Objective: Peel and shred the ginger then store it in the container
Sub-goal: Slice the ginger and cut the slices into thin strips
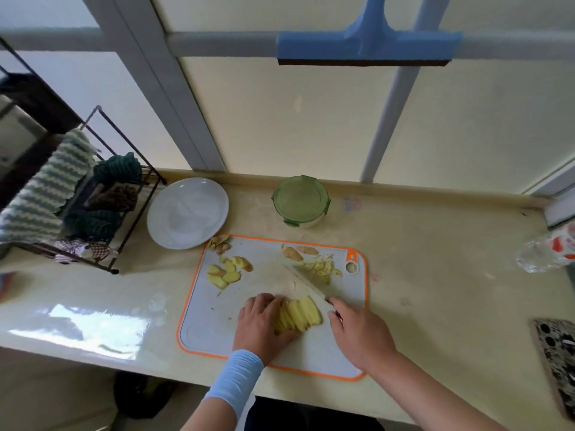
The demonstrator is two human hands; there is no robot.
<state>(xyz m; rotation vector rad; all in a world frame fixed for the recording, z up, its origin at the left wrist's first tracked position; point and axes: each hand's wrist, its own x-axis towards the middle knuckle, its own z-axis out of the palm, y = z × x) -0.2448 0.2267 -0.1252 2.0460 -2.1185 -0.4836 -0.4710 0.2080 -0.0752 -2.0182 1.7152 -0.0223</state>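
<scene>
Bench point(435, 275): cream, smooth, high gloss, with a bright reflection at left.
Cutting board point(211, 321): matt white plastic, orange rim.
Plate point(161, 225): white, glazed look, glossy.
Container point(300, 199): lid of translucent green plastic, slight sheen.
Rack point(114, 270): thin dark metal wire, matt.
Striped cloth point(40, 194): knitted, ribbed, soft.
Ginger slices point(298, 315): pale yellow cut faces, smooth.
Knife point(306, 283): pale metal blade.
Sleeve point(236, 377): light blue cloth, matt.
</scene>
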